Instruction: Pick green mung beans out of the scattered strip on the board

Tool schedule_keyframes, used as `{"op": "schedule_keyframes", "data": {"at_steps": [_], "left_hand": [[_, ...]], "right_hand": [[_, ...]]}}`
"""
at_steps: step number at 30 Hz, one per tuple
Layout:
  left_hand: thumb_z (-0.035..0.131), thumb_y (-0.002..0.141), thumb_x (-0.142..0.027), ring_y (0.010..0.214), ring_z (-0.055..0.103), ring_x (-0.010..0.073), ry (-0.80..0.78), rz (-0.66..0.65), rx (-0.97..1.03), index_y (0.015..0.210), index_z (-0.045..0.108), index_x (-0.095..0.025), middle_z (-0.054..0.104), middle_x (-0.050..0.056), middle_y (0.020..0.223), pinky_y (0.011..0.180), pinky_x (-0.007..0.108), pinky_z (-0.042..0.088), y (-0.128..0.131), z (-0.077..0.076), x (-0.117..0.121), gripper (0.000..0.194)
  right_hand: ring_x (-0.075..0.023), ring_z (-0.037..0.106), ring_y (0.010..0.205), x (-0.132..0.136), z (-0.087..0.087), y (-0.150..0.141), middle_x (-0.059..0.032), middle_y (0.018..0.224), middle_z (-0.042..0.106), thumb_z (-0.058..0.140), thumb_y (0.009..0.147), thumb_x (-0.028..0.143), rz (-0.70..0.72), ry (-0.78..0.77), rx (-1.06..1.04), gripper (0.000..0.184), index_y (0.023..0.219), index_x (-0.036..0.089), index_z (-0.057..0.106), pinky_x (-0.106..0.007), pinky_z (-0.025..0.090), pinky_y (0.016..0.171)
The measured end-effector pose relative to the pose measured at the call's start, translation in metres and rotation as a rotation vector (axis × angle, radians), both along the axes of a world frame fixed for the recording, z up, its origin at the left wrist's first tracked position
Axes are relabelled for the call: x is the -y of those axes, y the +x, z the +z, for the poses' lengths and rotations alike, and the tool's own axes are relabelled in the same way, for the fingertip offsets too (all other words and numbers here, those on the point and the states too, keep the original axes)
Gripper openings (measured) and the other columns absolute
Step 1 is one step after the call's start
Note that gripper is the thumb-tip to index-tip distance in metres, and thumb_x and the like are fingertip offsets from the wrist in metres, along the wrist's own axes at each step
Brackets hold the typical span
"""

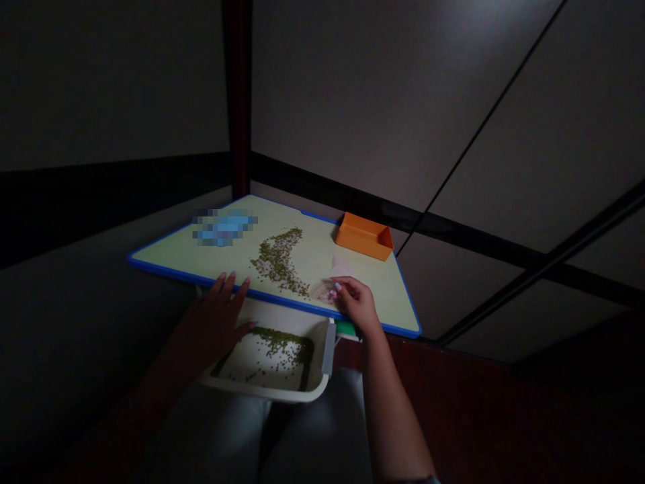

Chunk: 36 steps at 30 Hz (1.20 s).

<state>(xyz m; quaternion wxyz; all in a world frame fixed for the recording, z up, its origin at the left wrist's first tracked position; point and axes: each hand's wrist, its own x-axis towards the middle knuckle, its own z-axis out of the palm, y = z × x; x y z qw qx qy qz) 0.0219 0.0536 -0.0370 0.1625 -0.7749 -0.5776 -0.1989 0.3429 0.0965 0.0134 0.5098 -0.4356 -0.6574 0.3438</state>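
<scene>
My right hand (355,304) is at the near edge of a pale tabletop (322,232) with a blue rim. Its fingertips are pinched together over a small patch of pinkish-white bits (324,292), perhaps in a shallow clear dish; what they hold is too small to make out. To the left of it, a curved spread of small green beans or seeds (277,261) lies on the table, with paler bits among them. My left hand (219,326) is open, fingers spread, by the table's front edge and over the left side of a white basin (315,394) with more green seeds inside.
An orange open box (363,236) stands at the table's back right. A blurred-out blue item (224,228) lies at the left. The basin sits under the front edge, above my legs (322,430). Panelled walls (342,101) rise behind the table.
</scene>
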Motion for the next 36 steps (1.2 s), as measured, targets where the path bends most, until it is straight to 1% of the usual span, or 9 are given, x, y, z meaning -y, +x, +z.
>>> {"op": "schedule_keyframes", "data": {"at_steps": [5,12,17,21,23,27,29,31,36], "left_hand": [[0.043,0.090,-0.054,0.151,0.031,0.0389,0.003,0.005,0.006,0.153,0.030,-0.018,0.036,0.023,0.161,0.105,0.054,0.044,0.0002,0.0001,0.0011,0.074],[0.046,0.089,-0.050,0.151,0.030,0.0416,-0.002,-0.004,0.001,0.153,0.029,-0.015,0.036,0.026,0.160,0.109,0.058,0.041,0.0004,0.0009,0.0011,0.076],[0.045,0.090,-0.050,0.150,0.032,0.0404,0.005,0.005,0.001,0.155,0.023,-0.019,0.037,0.024,0.160,0.107,0.058,0.043,0.0008,0.0008,0.0014,0.076],[0.045,0.090,-0.048,0.150,0.032,0.0392,0.010,0.006,-0.006,0.155,0.023,-0.020,0.037,0.023,0.160,0.108,0.057,0.043,0.0005,0.0005,0.0014,0.074],[0.045,0.090,-0.049,0.151,0.031,0.0396,0.012,0.004,-0.013,0.155,0.024,-0.018,0.037,0.024,0.160,0.108,0.056,0.042,0.0002,0.0004,0.0014,0.074],[0.045,0.090,-0.050,0.150,0.033,0.0401,0.011,-0.001,-0.022,0.152,0.030,-0.016,0.037,0.025,0.159,0.107,0.055,0.043,0.0002,0.0016,0.0022,0.073],[0.043,0.090,-0.050,0.150,0.032,0.0404,0.011,-0.003,-0.023,0.152,0.031,-0.015,0.037,0.026,0.159,0.107,0.056,0.043,0.0002,0.0021,0.0025,0.072],[0.043,0.090,-0.052,0.150,0.032,0.0411,0.011,-0.004,-0.021,0.152,0.031,-0.014,0.036,0.026,0.160,0.107,0.057,0.043,0.0001,0.0018,0.0024,0.074],[0.046,0.089,-0.052,0.150,0.032,0.0405,0.009,-0.001,-0.007,0.154,0.027,-0.017,0.036,0.025,0.161,0.107,0.057,0.043,-0.0004,-0.0002,0.0018,0.076]], "right_hand": [[-0.0196,0.068,0.080,0.0005,0.0005,0.0006,-0.0052,0.090,0.077,0.061,0.088,0.037,-0.015,0.053,0.036,0.024,0.099,0.021,0.076,-0.031,0.052,0.076],[-0.0197,0.069,0.086,0.0064,0.0065,-0.0007,-0.0062,0.101,0.078,0.063,0.089,0.036,0.045,0.066,0.062,0.025,0.102,0.022,0.077,-0.031,0.053,0.079],[-0.0191,0.066,0.080,0.0063,0.0042,0.0014,-0.0063,0.096,0.077,0.064,0.089,0.042,0.053,0.055,0.064,0.027,0.101,0.023,0.078,-0.030,0.051,0.072],[-0.0200,0.062,0.074,0.0050,0.0002,0.0035,-0.0053,0.086,0.076,0.063,0.090,0.042,0.012,0.061,0.135,0.026,0.100,0.024,0.078,-0.032,0.049,0.070],[-0.0213,0.061,0.076,0.0054,0.0003,0.0038,-0.0047,0.083,0.075,0.061,0.091,0.038,-0.039,0.091,0.183,0.024,0.101,0.025,0.079,-0.034,0.048,0.075],[-0.0226,0.062,0.084,0.0071,0.0036,0.0029,-0.0043,0.089,0.077,0.060,0.090,0.029,-0.124,0.158,0.253,0.022,0.100,0.025,0.079,-0.039,0.045,0.090],[-0.0227,0.062,0.085,0.0075,0.0047,0.0025,-0.0045,0.091,0.078,0.060,0.089,0.026,-0.137,0.160,0.263,0.023,0.101,0.025,0.079,-0.040,0.044,0.092],[-0.0225,0.062,0.085,0.0072,0.0044,0.0024,-0.0047,0.093,0.078,0.060,0.089,0.026,-0.115,0.149,0.259,0.023,0.102,0.025,0.079,-0.039,0.045,0.090],[-0.0209,0.064,0.082,0.0048,0.0004,0.0043,-0.0053,0.096,0.077,0.062,0.090,0.031,0.022,0.081,0.168,0.024,0.106,0.025,0.078,-0.034,0.051,0.078]]}}
